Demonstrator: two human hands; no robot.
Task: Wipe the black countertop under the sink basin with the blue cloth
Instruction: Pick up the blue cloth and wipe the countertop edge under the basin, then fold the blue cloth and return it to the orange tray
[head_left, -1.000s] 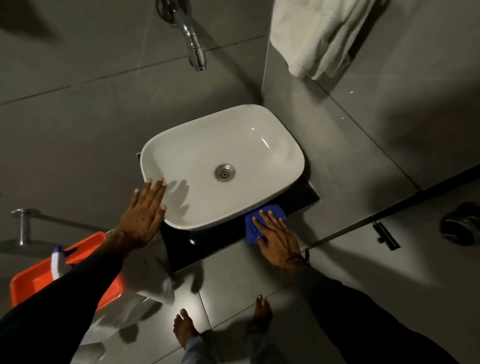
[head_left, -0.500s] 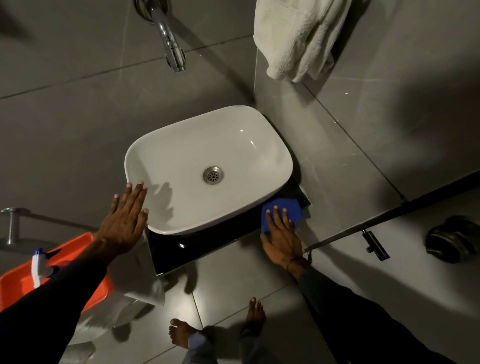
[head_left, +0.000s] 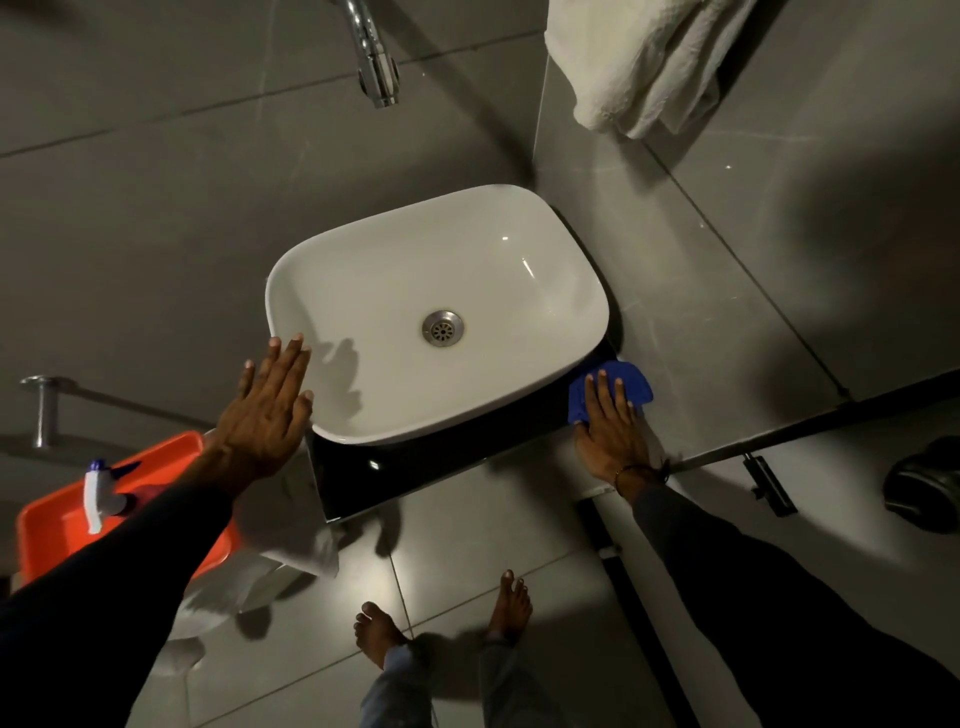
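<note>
Two bare hands frame the sink: the right hand (head_left: 613, 431) lies flat, fingers spread, pressing the blue cloth (head_left: 621, 387) onto the far right corner of the black countertop (head_left: 415, 467), while the left hand (head_left: 267, 405) is open and empty, fingers together, beside the left rim of the white basin (head_left: 436, 312); contact with the rim cannot be told. The cloth sits under the right fingertips, tucked just below the basin's overhanging edge and next to the grey wall. A likely slip: the cloth, pinned only by a flat palm at the very corner, could slide off the counter's edge. Beyond the left arm stand an orange tub (head_left: 57, 525) and a spray bottle (head_left: 98, 493).
</note>
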